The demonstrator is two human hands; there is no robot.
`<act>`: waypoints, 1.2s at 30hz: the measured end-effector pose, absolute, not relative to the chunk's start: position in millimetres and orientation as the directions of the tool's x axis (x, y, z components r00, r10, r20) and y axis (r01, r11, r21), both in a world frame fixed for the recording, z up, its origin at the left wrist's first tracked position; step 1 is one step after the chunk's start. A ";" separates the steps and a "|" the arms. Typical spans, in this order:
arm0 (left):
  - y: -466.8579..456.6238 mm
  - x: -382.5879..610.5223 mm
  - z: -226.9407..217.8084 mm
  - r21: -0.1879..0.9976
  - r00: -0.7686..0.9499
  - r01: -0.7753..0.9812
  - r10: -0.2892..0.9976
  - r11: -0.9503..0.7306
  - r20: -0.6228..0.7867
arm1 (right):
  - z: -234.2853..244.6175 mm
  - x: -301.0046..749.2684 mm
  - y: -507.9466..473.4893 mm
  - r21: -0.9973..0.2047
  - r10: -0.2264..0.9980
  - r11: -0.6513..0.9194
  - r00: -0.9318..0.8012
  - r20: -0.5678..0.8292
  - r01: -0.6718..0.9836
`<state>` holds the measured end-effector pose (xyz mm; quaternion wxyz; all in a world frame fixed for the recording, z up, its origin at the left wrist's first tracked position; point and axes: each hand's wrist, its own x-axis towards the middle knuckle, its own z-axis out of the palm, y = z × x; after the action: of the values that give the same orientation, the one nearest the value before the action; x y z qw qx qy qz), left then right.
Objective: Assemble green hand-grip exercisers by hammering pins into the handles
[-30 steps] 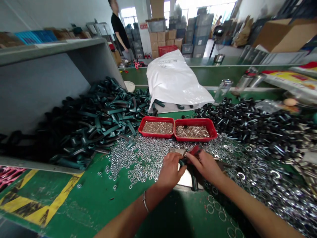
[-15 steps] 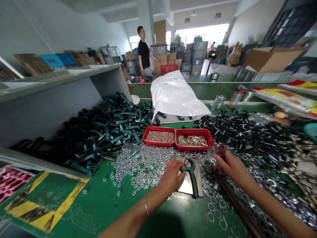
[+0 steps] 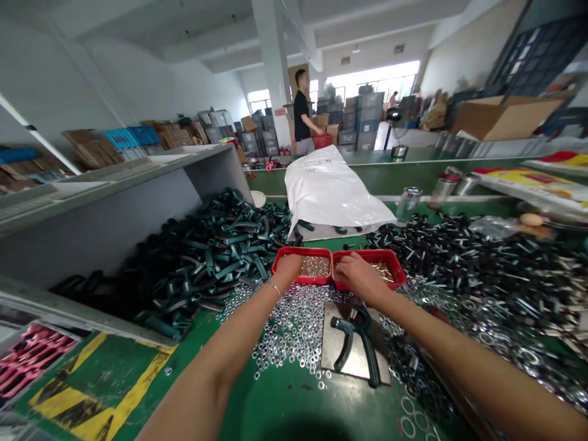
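My left hand (image 3: 289,267) reaches into the left red tray (image 3: 299,281), which holds tiny metal pieces; its fingertips are hidden. In the right red tray (image 3: 399,269), among small metal pins (image 3: 383,271), my right hand (image 3: 358,274) has its fingers curled downward. What they pinch, if anything, is hidden. Nearer to me, a dark green handled tool (image 3: 367,349) lies with two handles spread on a flat metal plate (image 3: 331,343), below my right hand and touched by neither hand.
Dark green handles (image 3: 229,245) are heaped at left by a grey shelf (image 3: 215,160). Small nuts (image 3: 289,324) cover the middle bench. Black-headed bolts (image 3: 441,245) and metal rings (image 3: 408,422) lie at right. Behind the trays rests a white sack (image 3: 335,190). A person (image 3: 303,116) stands beyond.
My left hand has left the green tool and moved forward into the left tray. My right hand has let go of a red-handled thing and entered the right tray. The distant person has moved right.
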<state>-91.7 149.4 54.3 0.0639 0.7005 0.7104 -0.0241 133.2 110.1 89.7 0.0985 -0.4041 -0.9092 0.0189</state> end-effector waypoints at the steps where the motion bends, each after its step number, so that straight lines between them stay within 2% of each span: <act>1: 148.7 -91.6 50.6 0.047 -0.017 0.999 0.994 0.022 -0.110 | 86.1 110.1 121.9 -0.099 0.729 0.683 -0.666 0.156 0.724; 8: 147.7 -97.0 31.8 0.077 -0.026 0.997 1.000 0.025 0.018 | 43.1 53.0 176.5 -0.069 0.754 0.656 -0.654 0.055 0.751; 16: 144.4 -100.9 21.7 0.194 -0.005 0.981 0.990 -0.023 0.139 | 31.7 51.6 178.9 -0.187 0.788 0.613 -0.610 0.082 0.767; 21: 142.4 -100.7 21.4 0.258 -0.052 0.966 0.982 0.002 0.184 | 51.9 60.9 171.1 -0.331 0.805 0.590 -0.566 0.178 0.736; 25: 142.3 -102.7 17.9 0.311 -0.065 0.950 0.974 -0.006 0.216 | 66.0 113.3 125.7 -0.466 0.843 0.537 -0.478 0.248 0.704; 26: 142.6 -103.2 16.4 0.325 -0.063 0.946 0.974 -0.012 0.218 | 64.2 131.3 108.2 -0.511 0.861 0.506 -0.445 0.246 0.696; 28: 143.7 -104.1 13.0 0.356 -0.066 0.934 0.974 -0.016 0.218 | 53.6 165.8 70.4 -0.705 0.920 0.371 -0.342 0.191 0.605; 29: 144.3 -104.5 11.4 0.371 -0.072 0.928 0.973 -0.014 0.217 | 45.7 179.9 52.3 -0.739 0.930 0.340 -0.323 0.174 0.582; 36: 142.1 -107.0 7.7 0.472 -0.116 0.882 0.962 -0.016 0.249 | 0.6 195.6 -3.6 -0.663 0.860 0.505 -0.387 0.332 0.553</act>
<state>-107.0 142.1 7.7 0.0748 0.6606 0.6976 0.2673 195.6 -3.6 0.6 0.3342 -0.4415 -0.8004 0.2297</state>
